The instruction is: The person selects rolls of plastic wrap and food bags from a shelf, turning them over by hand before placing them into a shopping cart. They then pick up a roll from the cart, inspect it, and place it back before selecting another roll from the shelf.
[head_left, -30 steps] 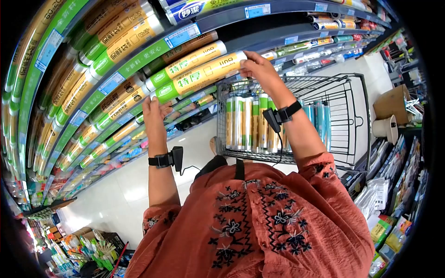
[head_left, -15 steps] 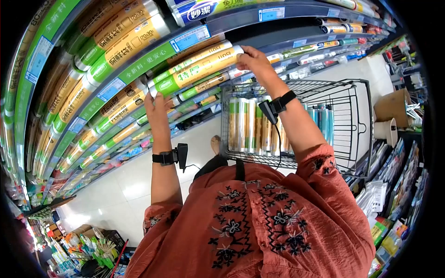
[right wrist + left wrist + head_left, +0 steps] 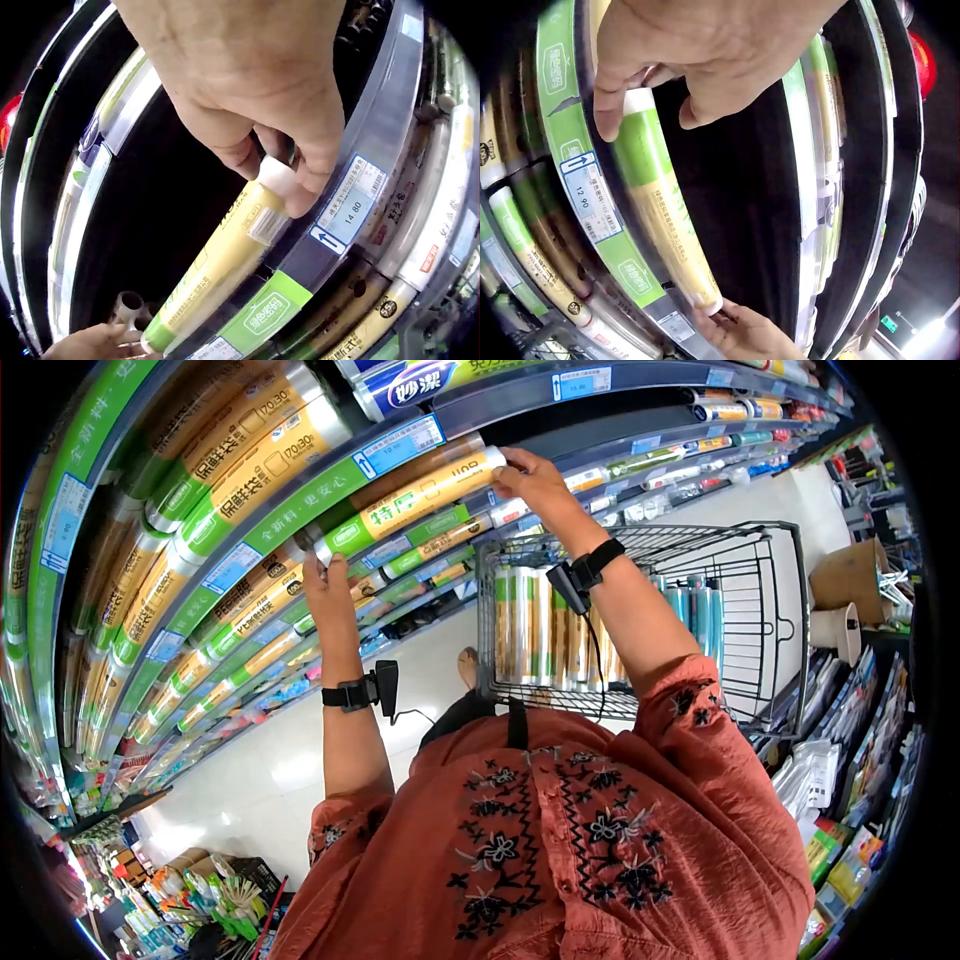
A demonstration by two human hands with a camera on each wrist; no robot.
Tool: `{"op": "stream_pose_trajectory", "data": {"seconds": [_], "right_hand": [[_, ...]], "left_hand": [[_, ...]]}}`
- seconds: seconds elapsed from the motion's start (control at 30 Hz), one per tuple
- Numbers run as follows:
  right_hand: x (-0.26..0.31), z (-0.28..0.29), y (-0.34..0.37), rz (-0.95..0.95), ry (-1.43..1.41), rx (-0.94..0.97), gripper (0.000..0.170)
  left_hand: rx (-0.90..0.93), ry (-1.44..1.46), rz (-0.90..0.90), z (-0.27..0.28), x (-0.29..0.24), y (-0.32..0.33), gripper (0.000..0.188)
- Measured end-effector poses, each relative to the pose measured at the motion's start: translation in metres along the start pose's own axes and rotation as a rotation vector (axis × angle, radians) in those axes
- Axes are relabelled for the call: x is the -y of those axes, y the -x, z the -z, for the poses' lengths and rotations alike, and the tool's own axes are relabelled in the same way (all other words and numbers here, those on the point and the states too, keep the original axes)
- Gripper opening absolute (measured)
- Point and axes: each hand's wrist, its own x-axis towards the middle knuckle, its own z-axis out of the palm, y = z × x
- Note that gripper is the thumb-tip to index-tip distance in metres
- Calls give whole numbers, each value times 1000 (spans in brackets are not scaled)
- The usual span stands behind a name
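Note:
A yellow and green roll lies lengthwise along a shelf edge in the head view. At its green end, the left hand holds it with the fingertips; in the left wrist view this hand has its thumb apart from the roll. My right hand pinches the opposite, white-capped end, seen closely in the right wrist view, where the hand has fingers and thumb around the cap. A green shelf strip runs beside the roll.
A wire cart stands at the right, holding yellow-green rolls and teal rolls. More rolls fill the shelves at left. A cardboard box and a beige bin are beyond the cart.
Both hands and the roll have moved a little back into the shelf. The similar roll seen behind it earlier is no longer visible, and the green strip in front now shows.

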Motion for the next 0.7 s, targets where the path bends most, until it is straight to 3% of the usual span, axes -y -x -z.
{"op": "stream_pose_trajectory", "data": {"seconds": [0.07,0.17,0.23,0.33,0.43,0.57,0.6,0.67,0.7], "right_hand": [[-2,2,5,14,-62,36,52],[-17,16,14,72,-116,10,45],[-15,27,35,46,-183,-33,33],[-43,57,71,-12,-250,-145,28],[-108,94,105,-178,-232,-261,25],[-224,138,161,-474,128,-343,28],[-257,148,177,-404,404,-350,35],[-266,153,205,-539,790,-322,54],[-276,153,219,-569,738,-371,65]], "left_hand": [[-35,-26,-36,-7,-4,7,64],[-82,-377,-368,-3,6,18,55],[-16,-390,-380,-11,-15,42,45],[194,-167,-118,-19,-10,70,39],[369,-210,-7,-15,28,92,35],[615,-284,315,-28,46,130,35],[704,-323,344,-29,50,136,38],[750,-372,386,-36,50,145,40],[770,-397,406,-41,52,148,40]]}}
